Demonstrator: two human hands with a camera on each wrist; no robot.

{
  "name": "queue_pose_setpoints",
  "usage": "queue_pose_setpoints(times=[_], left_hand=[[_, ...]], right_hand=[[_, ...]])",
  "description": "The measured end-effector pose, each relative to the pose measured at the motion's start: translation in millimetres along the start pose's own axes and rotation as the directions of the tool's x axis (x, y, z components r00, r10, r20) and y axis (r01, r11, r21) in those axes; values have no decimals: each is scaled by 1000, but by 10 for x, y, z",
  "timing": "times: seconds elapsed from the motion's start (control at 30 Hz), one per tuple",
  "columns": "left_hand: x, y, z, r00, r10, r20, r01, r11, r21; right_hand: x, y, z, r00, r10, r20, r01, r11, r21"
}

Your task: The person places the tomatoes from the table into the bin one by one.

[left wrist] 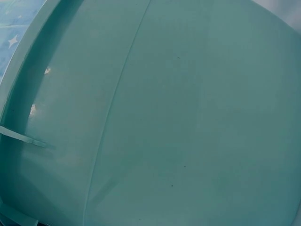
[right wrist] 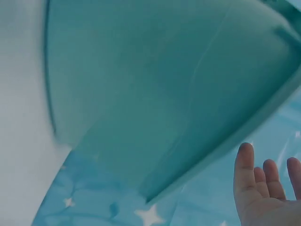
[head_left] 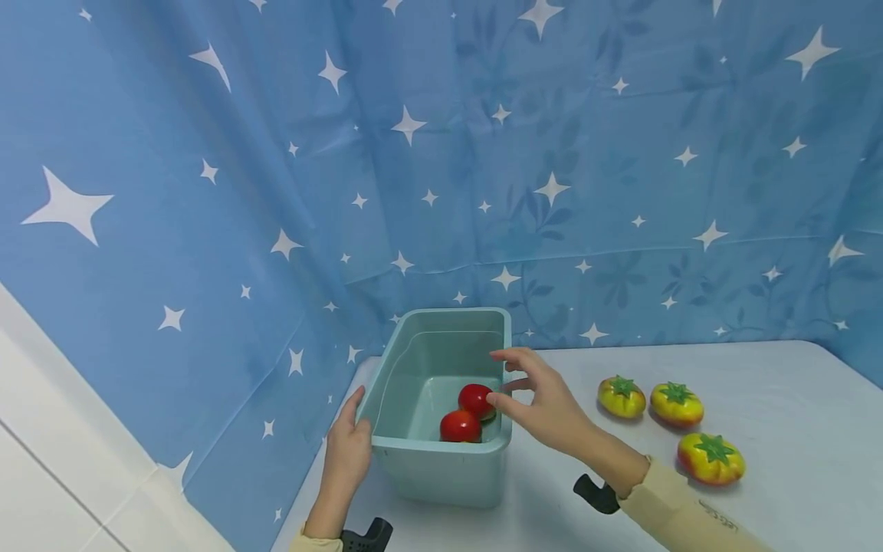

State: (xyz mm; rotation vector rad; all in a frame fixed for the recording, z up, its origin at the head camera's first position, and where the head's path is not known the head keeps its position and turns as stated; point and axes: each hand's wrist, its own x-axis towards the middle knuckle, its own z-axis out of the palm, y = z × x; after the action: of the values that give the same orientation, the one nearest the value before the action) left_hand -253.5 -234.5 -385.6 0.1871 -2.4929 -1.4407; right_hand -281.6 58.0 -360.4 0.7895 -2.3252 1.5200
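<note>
A pale teal plastic bin [head_left: 441, 468] stands on the white table with two glossy red round fruits, a nearer one [head_left: 461, 426] and a farther one [head_left: 476, 399], at its near right inside. At the bin's left rim, my left hand [head_left: 348, 448] holds on with the thumb by the edge; its other fingers are partly hidden. My right hand [head_left: 541, 395] is by the right rim, fingers spread and loosely bent, holding nothing. In the right wrist view its fingers [right wrist: 244, 169] show apart beside the bin's rim. The left wrist view has only the bin's side wall [left wrist: 188, 113].
Three yellow-and-red toy fruits with green leafy tops, one at the left [head_left: 622, 397], one behind [head_left: 677, 404] and one nearer [head_left: 711, 458], lie right of the bin. A blue star-patterned curtain [head_left: 441, 153] hangs behind and left of the table [head_left: 800, 414].
</note>
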Motion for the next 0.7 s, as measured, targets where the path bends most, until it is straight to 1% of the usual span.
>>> queue_pose_setpoints(times=[0.13,0.3,0.37,0.53,0.6,0.67,0.7], left_hand=[[3,14,-2,1000,-5,0,5,1000,10],[14,24,0,1000,-24,-4,24,999,21],[13,20,-1,1000,-17,0,17,1000,22],[9,15,-1,1000,0,1,0,1000,26],[8,20,1,1000,-24,4,24,999,32],[5,25,3,999,-44,9,43,998,40],[2,27,2,999,-45,11,44,998,43]], right_hand=[[-46,115,-207,997,11,-79,-13,1000,-25],[-129,273,-521,990,30,-135,-41,995,-86],[-176,231,-655,988,35,-152,-53,992,-118],[-305,304,-958,978,30,-205,-70,979,-193],[-346,433,-1064,974,35,-222,-85,972,-219],[-392,489,-1165,973,47,-228,-105,963,-248],[-417,508,-1215,971,66,-231,-127,957,-260]])
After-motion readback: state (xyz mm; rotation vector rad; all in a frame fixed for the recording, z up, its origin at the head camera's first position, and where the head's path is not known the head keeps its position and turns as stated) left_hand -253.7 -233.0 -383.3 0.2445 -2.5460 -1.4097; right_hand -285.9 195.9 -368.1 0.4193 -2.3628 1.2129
